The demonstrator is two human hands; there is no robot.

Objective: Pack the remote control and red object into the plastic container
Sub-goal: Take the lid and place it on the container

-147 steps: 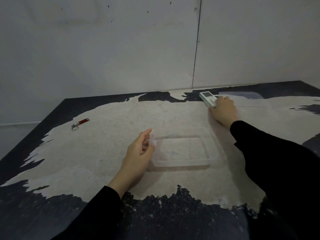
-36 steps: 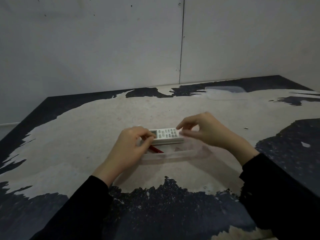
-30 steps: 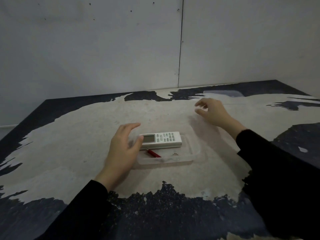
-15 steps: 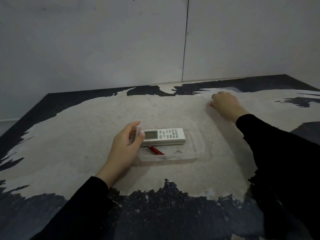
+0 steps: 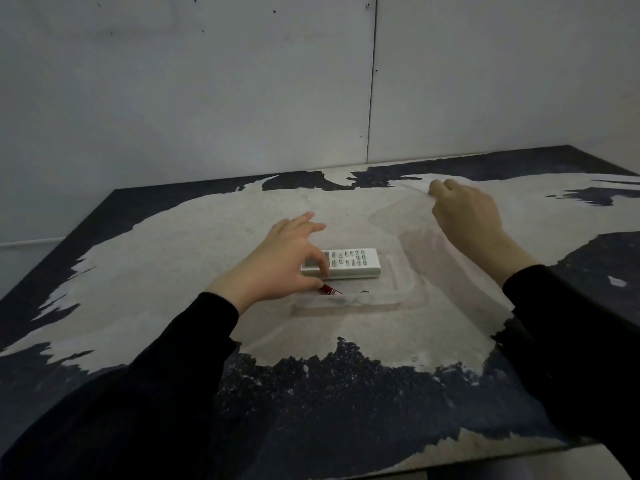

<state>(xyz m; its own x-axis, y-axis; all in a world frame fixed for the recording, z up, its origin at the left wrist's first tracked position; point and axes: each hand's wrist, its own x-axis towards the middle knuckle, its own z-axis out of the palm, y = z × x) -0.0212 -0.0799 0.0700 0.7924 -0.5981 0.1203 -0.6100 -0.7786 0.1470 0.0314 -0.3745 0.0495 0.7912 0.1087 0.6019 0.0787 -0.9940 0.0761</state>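
A clear plastic container [image 5: 349, 302] sits mid-table. Inside it lies a white remote control [image 5: 351, 263], buttons up, along the far side. In front of the remote lies the red object [image 5: 327, 289] with a small metal ring [image 5: 363, 292]; my hand covers its left end. My left hand [image 5: 277, 263] hovers over the container's left end with fingers spread, holding nothing. My right hand [image 5: 465, 216] is at the back right, pinching one edge of a transparent lid [image 5: 398, 233], which hangs tilted above the container's right side.
The table [image 5: 166, 271] has a worn beige middle and dark speckled borders. A grey panelled wall [image 5: 242, 98] stands right behind its far edge. My black sleeves [image 5: 571, 323] cross the near corners.
My right hand reached the lid at the back right, closed on it and lifted it toward the container. My left hand let go of the container's left end and spread its fingers.
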